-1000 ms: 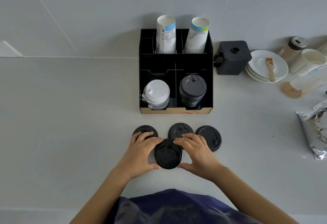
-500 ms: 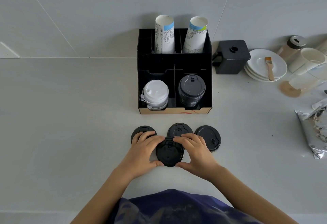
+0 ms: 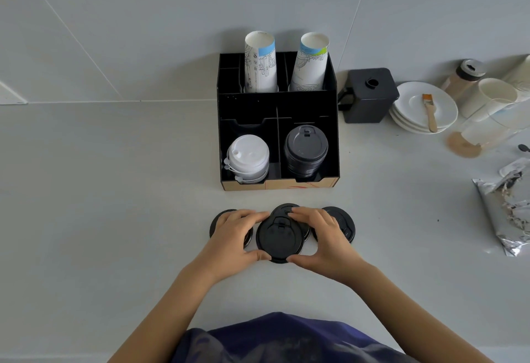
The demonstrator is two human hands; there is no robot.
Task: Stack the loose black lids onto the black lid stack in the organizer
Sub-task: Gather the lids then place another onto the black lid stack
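Note:
A loose black lid [image 3: 279,238] is gripped at its rim by my left hand [image 3: 233,236] and my right hand [image 3: 325,237], just in front of my body. Three more loose black lids lie on the counter behind it: one partly under my left hand [image 3: 215,222], one in the middle [image 3: 284,210], one partly under my right hand [image 3: 344,222]. The black organizer [image 3: 276,105] stands beyond them. Its front right compartment holds the black lid stack [image 3: 305,148]; the front left holds a white lid stack [image 3: 248,157].
Two tall paper cup stacks [image 3: 260,62] stand in the organizer's back slots. To the right sit a black box [image 3: 370,95], white saucers [image 3: 424,107] with a brush, a shaker, paper cups and a torn foil bag [image 3: 509,204].
Both hands have moved the held lid slightly forward, so it now overlaps the middle lid. The other lids and the organizer have stayed put.

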